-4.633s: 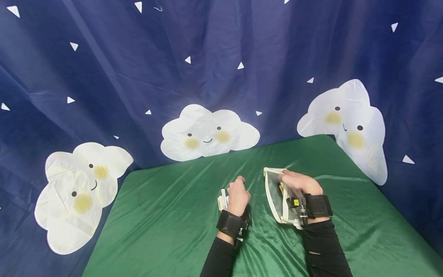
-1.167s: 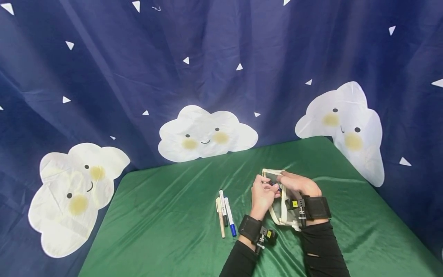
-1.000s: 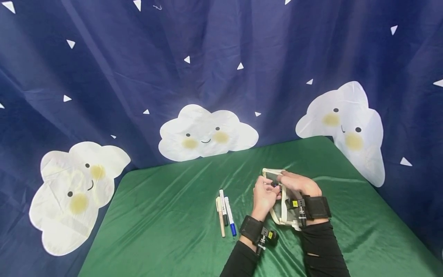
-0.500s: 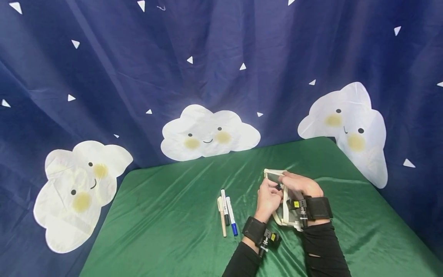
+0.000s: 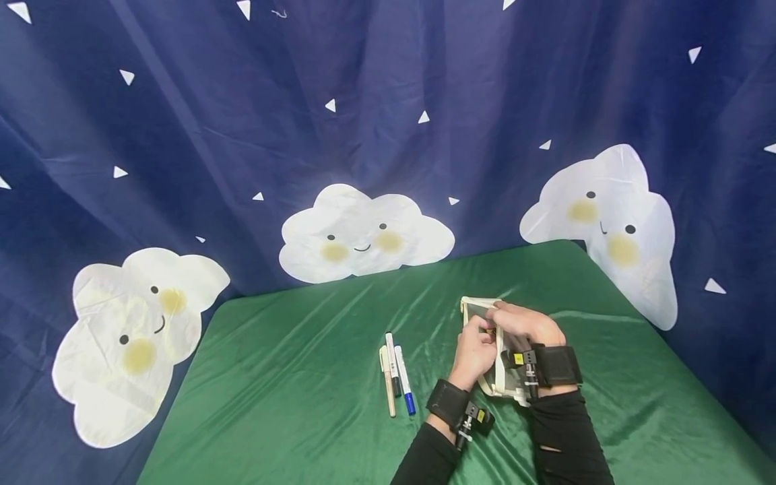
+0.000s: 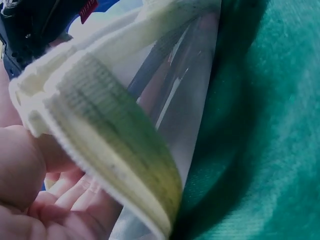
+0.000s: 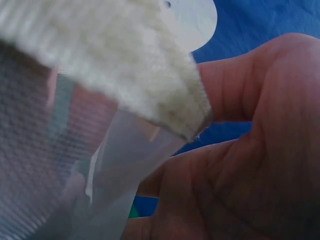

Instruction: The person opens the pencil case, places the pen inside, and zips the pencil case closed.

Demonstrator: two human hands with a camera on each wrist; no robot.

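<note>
Lower right of centre, the right hand (image 5: 529, 323) pinches the edge of a translucent pouch (image 5: 500, 367); the left hand (image 5: 474, 351) is at its mouth, state of grip indiscernible. Three pens (image 5: 393, 364) lie at lower centre on the green-covered counter (image 5: 291, 377).

The green cloth (image 5: 273, 377) carries three pens (image 5: 393, 364) and a pouch (image 5: 500, 367).

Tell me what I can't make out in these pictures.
Anything the left hand holds: head view, hidden by hand and pouch.
Pouch contents: right wrist view, blurred behind mesh.
Print on the black-ended pen: head view, too small.
Sleeves: head view, cut by bottom edge.
</note>
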